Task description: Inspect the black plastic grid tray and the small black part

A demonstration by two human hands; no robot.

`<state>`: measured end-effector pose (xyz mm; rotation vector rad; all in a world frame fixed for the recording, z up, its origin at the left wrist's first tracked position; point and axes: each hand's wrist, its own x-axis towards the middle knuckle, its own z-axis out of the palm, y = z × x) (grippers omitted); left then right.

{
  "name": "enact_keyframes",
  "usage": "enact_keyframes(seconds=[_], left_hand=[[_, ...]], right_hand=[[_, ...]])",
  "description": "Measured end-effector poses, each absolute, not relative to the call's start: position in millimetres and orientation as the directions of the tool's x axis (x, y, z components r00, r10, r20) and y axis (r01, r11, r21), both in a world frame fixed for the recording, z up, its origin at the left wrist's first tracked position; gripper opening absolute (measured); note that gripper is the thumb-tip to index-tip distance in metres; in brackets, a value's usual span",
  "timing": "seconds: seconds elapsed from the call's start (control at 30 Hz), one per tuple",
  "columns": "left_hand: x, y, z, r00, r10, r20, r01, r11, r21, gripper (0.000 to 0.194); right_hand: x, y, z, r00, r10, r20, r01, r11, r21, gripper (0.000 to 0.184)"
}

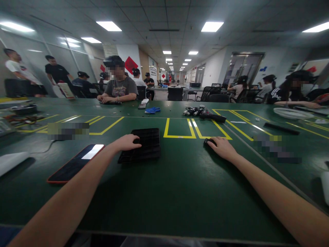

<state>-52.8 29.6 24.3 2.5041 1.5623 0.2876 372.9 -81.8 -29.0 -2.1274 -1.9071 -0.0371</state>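
Observation:
A black tray (151,151) with ridges or shallow compartments lies on the green table, left of the middle. My left hand (125,142) reaches over its left side, thumb and fingers closed around something small and dark that I cannot make out. To the right, my right hand (222,148) rests low over the tabletop, its fingers closed on a small black object (208,141) just below the yellow tape marks. That object's far side shows, but its kind is unclear. Under my left forearm lies a phone (74,166) with an orange-red edge.
Yellow tape outlines (180,137) mark the green table (180,192). Farther back are a blue glove (152,110), a bundle of black cables (194,111) and a dark bar (282,128) at right. Across the table sits a person (120,85); other people are around the room.

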Motion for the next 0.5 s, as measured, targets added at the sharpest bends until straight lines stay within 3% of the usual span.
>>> enact_keyframes(seconds=[0.2, 0.33, 0.43, 0.5], left_hand=[[-56.0, 28.4, 24.0, 0.487, 0.873, 0.029, 0.829, -0.472, 0.3, 0.046], [-26.9, 12.1, 17.1, 0.536, 0.841, 0.071, 0.751, -0.514, 0.415, 0.048], [9.0, -11.2, 7.5, 0.575, 0.812, 0.104, 0.647, -0.528, 0.55, 0.05], [30.4, -29.6, 1.0, 0.594, 0.795, 0.125, 0.562, -0.521, 0.643, 0.049]], right_hand=[[372.2, -84.5, -25.8, 0.075, 0.984, 0.161, 0.962, -0.029, -0.27, 0.051], [337.6, -91.0, -26.0, -0.092, 0.97, 0.224, 0.894, 0.179, -0.41, 0.041], [299.3, -98.6, -31.0, -0.181, 0.938, 0.297, 0.768, 0.324, -0.553, 0.042], [279.4, -102.3, -37.1, -0.242, 0.892, 0.381, 0.682, 0.436, -0.588, 0.04]])
